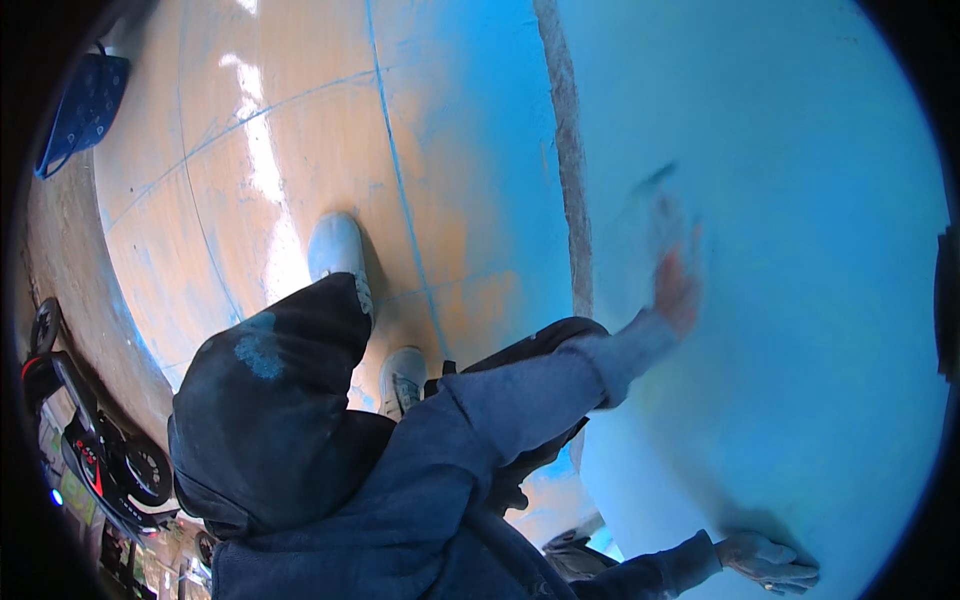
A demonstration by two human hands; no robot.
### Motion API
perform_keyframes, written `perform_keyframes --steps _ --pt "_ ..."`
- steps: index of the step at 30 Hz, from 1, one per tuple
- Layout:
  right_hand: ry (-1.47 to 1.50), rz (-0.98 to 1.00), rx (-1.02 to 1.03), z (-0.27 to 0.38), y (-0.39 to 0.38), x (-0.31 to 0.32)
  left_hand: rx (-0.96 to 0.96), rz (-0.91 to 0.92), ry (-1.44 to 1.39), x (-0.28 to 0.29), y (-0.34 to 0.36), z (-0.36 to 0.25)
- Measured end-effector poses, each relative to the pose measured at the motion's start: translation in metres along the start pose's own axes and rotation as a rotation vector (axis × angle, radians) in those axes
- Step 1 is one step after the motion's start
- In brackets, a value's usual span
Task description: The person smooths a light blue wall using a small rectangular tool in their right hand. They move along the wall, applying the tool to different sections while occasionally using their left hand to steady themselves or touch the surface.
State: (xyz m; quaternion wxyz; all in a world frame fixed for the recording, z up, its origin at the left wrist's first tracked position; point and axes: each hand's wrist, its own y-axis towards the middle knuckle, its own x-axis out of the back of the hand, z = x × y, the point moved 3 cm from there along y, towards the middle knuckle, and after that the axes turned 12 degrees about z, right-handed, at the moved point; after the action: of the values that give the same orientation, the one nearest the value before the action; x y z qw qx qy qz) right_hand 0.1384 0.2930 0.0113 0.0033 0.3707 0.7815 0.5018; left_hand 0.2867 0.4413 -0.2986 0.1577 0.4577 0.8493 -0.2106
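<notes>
To my right rises a broad light-blue wall surface. My left arm, in a dark blue sleeve, reaches across my bent knee to it. My left hand is smeared by motion, so its fingers do not show. Just beyond it, a short dark streak appears against the blue; whether the hand holds it I cannot tell. Lower down, my right hand lies on the surface with its fingers stretched out. A ring sits on one finger, and nothing shows in that hand.
Pale floor tiles with blue stains and dust lie under my shoes. A rough grey strip runs between the floor and the blue surface. A dark blue patterned bag is at the far left. Below it stands a black-and-red motorbike.
</notes>
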Motion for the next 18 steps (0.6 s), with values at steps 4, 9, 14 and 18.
perform_keyframes --steps 4,9,14,18 --pt "0.037 -0.019 0.03 0.005 0.002 -0.002 0.119 0.015 -0.548 0.032 0.074 -0.002" --pt "0.021 -0.003 -0.028 0.013 0.005 -0.001 0.28 -0.008 0.114 -0.01 -0.001 0.048" --pt "-0.001 0.013 0.015 -0.007 -0.002 -0.009 -0.042 0.091 -0.206 0.005 0.03 -0.068" --pt "0.019 -0.012 0.034 0.003 -0.001 -0.008 -0.126 -0.005 -0.087 0.037 0.064 -0.026"
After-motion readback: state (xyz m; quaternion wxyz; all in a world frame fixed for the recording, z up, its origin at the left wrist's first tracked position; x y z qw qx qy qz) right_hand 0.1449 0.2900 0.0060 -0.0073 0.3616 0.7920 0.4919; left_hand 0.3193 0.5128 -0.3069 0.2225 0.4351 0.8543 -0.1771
